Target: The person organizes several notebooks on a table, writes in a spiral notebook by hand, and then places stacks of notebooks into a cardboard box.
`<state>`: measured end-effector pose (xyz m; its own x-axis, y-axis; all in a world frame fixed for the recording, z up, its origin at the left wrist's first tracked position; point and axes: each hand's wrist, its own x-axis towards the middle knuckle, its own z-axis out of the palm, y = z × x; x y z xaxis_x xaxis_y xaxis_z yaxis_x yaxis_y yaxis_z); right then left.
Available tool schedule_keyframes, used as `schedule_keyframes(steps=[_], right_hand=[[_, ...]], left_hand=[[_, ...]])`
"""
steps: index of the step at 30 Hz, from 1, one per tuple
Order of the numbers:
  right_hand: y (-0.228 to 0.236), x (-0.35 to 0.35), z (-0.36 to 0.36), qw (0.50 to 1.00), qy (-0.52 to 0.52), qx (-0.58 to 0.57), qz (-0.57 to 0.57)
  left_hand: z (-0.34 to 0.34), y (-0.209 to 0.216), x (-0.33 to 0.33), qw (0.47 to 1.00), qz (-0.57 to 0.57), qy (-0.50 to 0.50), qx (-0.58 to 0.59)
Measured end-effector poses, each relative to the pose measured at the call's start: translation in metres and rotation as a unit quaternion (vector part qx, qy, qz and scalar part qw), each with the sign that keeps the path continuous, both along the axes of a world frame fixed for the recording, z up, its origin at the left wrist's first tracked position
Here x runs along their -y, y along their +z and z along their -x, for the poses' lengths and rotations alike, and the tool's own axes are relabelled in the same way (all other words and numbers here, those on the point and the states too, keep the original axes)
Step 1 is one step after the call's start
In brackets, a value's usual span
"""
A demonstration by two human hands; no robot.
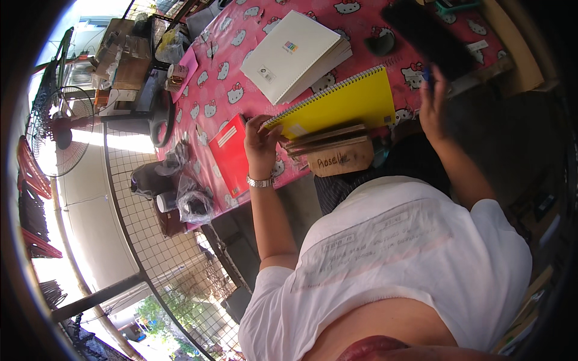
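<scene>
- Notebook [349, 99], yellow and spiral-bound, lies at the near edge of the pink table [217, 114], between the two hands.
- Left hand [260, 144] holds its left end, fingers curled over the corner.
- Right hand [435, 108] is to the right, fingers narrow and reaching a small blue thing [428, 77]; blur hides whether they grip it.
- Done, as I judge it: the yellow cover faces up and one end is in hand. Still undone: it is neither open nor released. How much remains, I cannot tell.
- Counts: one yellow cover; one red notebook [230, 153] at left; at least one white notebook [292, 54] on the far side, its layers hard to separate; one bundle of brown cardboard [340, 157] on the near side, its pieces uncountable; one mug [176, 75] and one fan [63, 129] farther left.
</scene>
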<state>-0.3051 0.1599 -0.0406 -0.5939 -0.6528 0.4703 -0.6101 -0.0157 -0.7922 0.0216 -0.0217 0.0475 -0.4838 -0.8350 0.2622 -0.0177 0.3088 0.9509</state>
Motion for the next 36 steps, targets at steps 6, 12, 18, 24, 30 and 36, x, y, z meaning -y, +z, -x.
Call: schedule_keyframes(steps=[6, 12, 18, 24, 30, 36], right_hand=[[0.113, 0.021, -0.091, 0.953, 0.26, -0.121, 0.101], [0.1, 0.057, -0.153, 0.936, 0.342, -0.036, 0.078], [0.101, 0.055, -0.157, 0.948, 0.293, -0.122, 0.029], [0.105, 0.058, -0.168, 0.947, 0.265, -0.184, -0.01], [0.11, 0.06, -0.175, 0.942, 0.274, -0.186, -0.055], [0.098, 0.074, -0.168, 0.801, 0.462, 0.353, -0.143]], left_hand=[[-0.008, 0.001, 0.013, 0.998, -0.056, 0.002, 0.018], [-0.016, -0.005, 0.014, 0.992, 0.05, 0.013, 0.111], [-0.013, 0.001, 0.0, 0.996, -0.086, -0.014, -0.016], [-0.014, -0.008, -0.002, 0.997, -0.016, 0.062, 0.039], [-0.015, -0.017, -0.005, 0.983, 0.094, 0.112, 0.108], [-0.007, -0.033, -0.013, 0.959, 0.214, 0.174, 0.06]])
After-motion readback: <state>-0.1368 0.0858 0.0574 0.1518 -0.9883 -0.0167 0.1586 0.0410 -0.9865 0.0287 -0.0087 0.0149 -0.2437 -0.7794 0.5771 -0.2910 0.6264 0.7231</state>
